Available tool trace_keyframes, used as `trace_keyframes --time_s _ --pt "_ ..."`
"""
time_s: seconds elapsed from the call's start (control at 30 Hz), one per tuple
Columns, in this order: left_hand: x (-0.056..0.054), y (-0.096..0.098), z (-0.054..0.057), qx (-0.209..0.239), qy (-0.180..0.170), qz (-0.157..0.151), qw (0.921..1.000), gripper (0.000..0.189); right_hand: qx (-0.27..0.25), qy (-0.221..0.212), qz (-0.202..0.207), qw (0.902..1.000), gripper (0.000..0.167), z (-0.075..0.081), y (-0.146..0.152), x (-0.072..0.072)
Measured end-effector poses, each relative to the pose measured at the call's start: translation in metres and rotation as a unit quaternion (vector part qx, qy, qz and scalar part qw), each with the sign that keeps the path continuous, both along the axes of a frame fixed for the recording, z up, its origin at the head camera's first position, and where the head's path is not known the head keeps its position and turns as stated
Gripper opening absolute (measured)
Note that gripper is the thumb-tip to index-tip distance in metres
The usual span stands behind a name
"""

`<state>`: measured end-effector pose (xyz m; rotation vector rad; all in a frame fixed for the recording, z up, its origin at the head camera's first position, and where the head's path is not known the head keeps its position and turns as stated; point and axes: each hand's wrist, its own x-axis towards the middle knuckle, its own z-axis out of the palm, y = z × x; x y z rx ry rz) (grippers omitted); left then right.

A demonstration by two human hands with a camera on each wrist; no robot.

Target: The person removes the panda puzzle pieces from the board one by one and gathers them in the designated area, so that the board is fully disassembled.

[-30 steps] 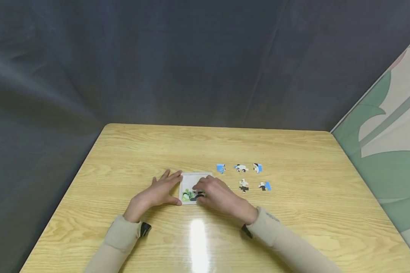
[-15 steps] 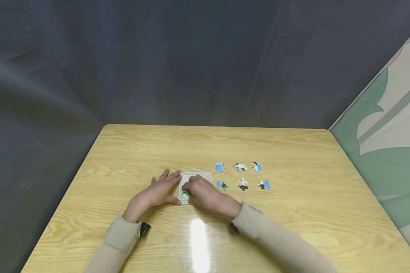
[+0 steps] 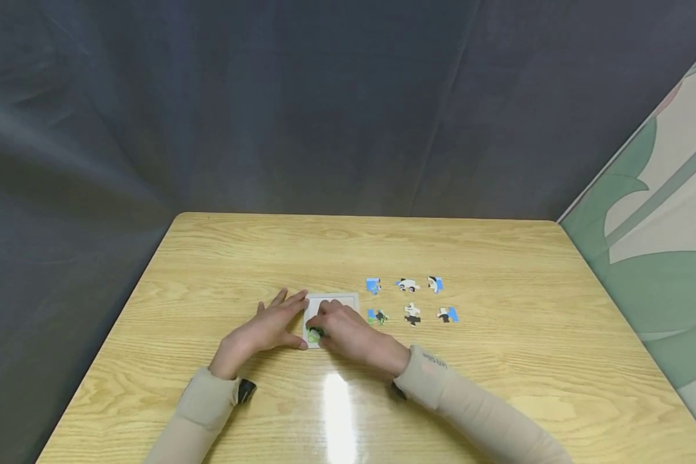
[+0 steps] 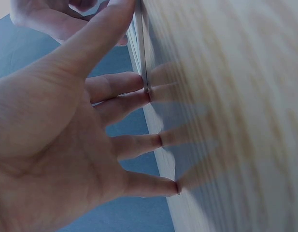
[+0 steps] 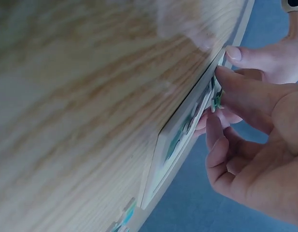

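Observation:
A white square puzzle tray point(image 3: 332, 296) lies on the table, with puzzle pieces along its near side, partly covered by my right hand. My left hand point(image 3: 262, 330) is spread at the tray's left side, thumb and fingertips against its edge; in the left wrist view the fingers point(image 4: 134, 145) are straight and meet the tabletop. Over the tray's near left part, my right hand point(image 3: 348, 332) pinches a green puzzle piece point(image 5: 216, 100) between thumb and index finger. In the right wrist view this piece stands tilted up from the tray, its lower part hidden.
To the right of the tray lie several loose puzzle pieces in two rows, among them a blue one point(image 3: 374, 285), a green and blue one point(image 3: 377, 316) and a black and white one point(image 3: 412, 314). A dark curtain point(image 3: 325, 109) hangs behind the wooden table point(image 3: 499, 386).
My right hand has shifted left across the tray to its near left part and now pinches the green piece there. The left hand has stayed in place.

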<state>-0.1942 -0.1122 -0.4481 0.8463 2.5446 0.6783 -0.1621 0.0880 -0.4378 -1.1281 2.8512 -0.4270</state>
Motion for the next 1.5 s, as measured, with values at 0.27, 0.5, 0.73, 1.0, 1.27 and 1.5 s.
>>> trace_keyframes --time_s 0.27,0.5,0.73,1.0,1.27,1.5 --pt "0.000 -0.001 0.000 0.003 -0.003 0.003 1.0000 0.081 0.003 0.012 0.008 0.9999 0.032 0.001 -0.002 -0.001" --pt "0.002 0.000 0.000 0.008 0.002 0.001 1.0000 0.081 -0.012 0.038 0.010 0.9991 0.039 0.005 0.003 0.001" --pt "0.000 0.007 -0.001 -0.005 0.005 -0.001 1.0000 0.084 -0.059 0.079 -0.031 0.9947 0.042 0.021 0.045 0.017" --pt "-0.002 0.006 0.001 -0.019 0.006 0.000 0.9998 0.085 -0.056 0.046 -0.062 0.9954 0.033 0.002 0.089 0.054" --pt "-0.001 0.008 -0.001 -0.004 -0.002 -0.004 1.0000 0.083 -0.049 0.021 -0.087 0.9948 0.031 -0.004 0.101 0.062" --pt "-0.003 0.003 0.000 -0.008 0.005 0.002 1.0000 0.083 -0.067 0.047 -0.068 0.9943 0.034 0.012 0.078 0.043"
